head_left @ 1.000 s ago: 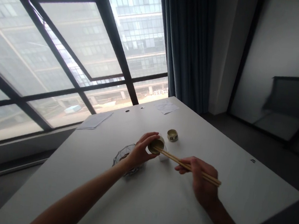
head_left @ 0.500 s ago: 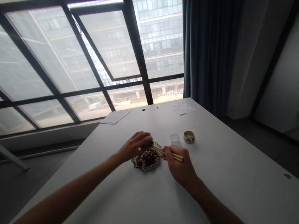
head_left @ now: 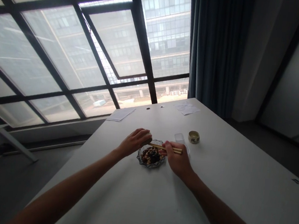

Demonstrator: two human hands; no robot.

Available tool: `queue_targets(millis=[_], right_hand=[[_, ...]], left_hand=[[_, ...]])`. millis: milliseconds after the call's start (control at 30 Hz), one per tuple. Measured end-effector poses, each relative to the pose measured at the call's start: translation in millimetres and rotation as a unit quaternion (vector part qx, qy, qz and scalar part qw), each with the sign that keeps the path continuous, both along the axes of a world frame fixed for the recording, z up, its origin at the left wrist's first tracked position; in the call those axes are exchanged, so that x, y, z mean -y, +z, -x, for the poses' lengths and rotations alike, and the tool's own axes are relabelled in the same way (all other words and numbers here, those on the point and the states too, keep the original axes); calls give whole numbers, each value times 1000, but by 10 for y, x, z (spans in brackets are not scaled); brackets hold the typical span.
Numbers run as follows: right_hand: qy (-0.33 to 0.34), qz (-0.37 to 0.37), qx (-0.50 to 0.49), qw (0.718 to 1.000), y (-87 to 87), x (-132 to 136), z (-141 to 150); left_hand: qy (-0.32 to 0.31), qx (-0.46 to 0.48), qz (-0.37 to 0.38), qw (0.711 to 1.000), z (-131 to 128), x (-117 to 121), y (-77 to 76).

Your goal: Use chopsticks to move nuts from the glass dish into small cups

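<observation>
My left hand [head_left: 133, 141] is closed around a small cup [head_left: 148, 139], tipped over the far left side of a glass dish [head_left: 139, 159]. Mixed nuts and dark dried pieces [head_left: 152, 156] fill that dish. With my right hand [head_left: 178, 162] I grip a pair of wooden chopsticks [head_left: 157, 146], whose tips point left to the mouth of the cup. The cup's inside is hidden from me. A matching cup [head_left: 193, 138] with dark characters stands upright beyond my right hand, beside a clear plastic box [head_left: 179, 137] partly covered by that hand.
The white table [head_left: 134, 203] stretches out to the window [head_left: 119, 44]. Sheets of paper [head_left: 121, 114] lie at its far left edge, and more paper [head_left: 188, 108] lies at the far end. A dark curtain [head_left: 218, 55] hangs behind. A white-framed piece of furniture [head_left: 15, 140] stands at the left.
My left hand has brought the cup over the dish and tipped it mouth-down. The right hand has followed leftward with the chopsticks. The view has swung left.
</observation>
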State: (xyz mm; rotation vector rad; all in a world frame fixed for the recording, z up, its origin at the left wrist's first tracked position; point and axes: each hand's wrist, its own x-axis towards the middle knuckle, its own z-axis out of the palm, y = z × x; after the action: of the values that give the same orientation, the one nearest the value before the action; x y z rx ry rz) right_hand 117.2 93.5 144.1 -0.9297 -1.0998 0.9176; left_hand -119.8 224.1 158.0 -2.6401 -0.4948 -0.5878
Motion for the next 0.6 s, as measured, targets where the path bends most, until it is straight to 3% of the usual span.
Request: queue_targets(millis=[267, 600], right_hand=[[33, -29, 27, 999, -45, -144, 181], [2, -2, 8, 1000, 8, -34, 82]], left_hand=[[4, 0, 2, 1000, -60, 6, -33], [32, 43, 80, 995, -36, 7, -54]])
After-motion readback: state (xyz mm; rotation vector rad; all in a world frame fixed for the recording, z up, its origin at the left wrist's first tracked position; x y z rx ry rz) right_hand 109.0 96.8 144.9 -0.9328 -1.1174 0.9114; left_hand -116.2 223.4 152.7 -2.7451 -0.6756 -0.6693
